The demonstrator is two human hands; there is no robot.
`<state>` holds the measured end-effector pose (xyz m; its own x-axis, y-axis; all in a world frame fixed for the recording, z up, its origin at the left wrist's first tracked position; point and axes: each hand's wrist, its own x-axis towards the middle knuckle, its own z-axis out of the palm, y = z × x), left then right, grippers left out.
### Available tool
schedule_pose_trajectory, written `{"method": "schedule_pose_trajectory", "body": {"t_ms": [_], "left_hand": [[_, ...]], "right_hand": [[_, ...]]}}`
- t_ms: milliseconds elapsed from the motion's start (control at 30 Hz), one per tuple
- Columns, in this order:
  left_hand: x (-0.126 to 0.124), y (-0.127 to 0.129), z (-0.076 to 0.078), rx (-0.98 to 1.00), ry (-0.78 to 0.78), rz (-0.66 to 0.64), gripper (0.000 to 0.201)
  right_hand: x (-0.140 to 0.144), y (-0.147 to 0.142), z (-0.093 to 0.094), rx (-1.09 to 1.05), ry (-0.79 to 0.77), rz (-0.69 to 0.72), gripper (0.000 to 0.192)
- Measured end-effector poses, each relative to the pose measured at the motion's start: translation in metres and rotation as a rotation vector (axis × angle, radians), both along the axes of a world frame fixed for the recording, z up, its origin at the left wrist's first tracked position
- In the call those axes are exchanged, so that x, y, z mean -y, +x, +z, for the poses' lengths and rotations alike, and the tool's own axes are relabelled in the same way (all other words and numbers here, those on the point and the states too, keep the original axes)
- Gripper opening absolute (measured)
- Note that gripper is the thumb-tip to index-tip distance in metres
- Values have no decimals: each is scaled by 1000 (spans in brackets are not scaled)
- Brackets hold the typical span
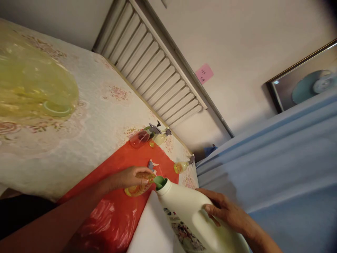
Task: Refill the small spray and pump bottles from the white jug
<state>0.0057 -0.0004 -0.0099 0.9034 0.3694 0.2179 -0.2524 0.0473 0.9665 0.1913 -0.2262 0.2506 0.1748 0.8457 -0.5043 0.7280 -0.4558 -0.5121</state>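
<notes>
Tilted sharply in the head view, the scene showed a tabletop (79, 147) covered by a pale floral cloth, with a red plastic sheet (116, 211) laid over its near part.

Nearest the camera, the right hand (226, 211) gripped a large white jug (189, 214) by its handle area, fingers (210, 209) curled and pressed around it. The jug was tipped toward the left, its green spout (159, 181) just beside the small bottle. A printed label on the jug's lower side was partly cut off by the frame edge; its writing could not be read.

The left hand (134, 176) held a small clear bottle (137, 189) containing yellow-orange liquid, fingers (143, 181) wrapped over its upper part. This bottle lay tilted above the red sheet, touching or nearly touching the spout; which one could not be told. A grey trigger sprayer head (151, 165) lay just behind the hand.

Farther back, three more small spray bottles were counted: one reddish (139, 137), one pale yellow (160, 138) beside it, and one yellow (180, 167) near the tabletop's far edge.

A large translucent yellow object (31, 88) at the left was blurred and hard to identify. On the wall, a pink note (204, 73) carried writing too small to read. A louvred grille (158, 73) and blue fabric (276, 158) occupied the background.
</notes>
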Motion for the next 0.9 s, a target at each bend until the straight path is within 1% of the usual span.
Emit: {"method": "schedule_pose_trajectory", "body": {"t_ms": [133,333,600,767,900], "left_hand": [[0,1,-2,-5,0,4,38],[0,-1,2,-6,-16,5,40],[0,-2,3,-12,-9,12,38],[1,-4,9,-16,3,17,40],[0,-4,9,-44,0,17,43]], "right_hand": [[1,0,0,0,-2,8,57],[0,-1,1,7,4,16,58],[0,-2,0,4,7,-12,61],[7,0,-8,-50,35,-42,57],[16,3,-21,-115,78,-89,57]]}}
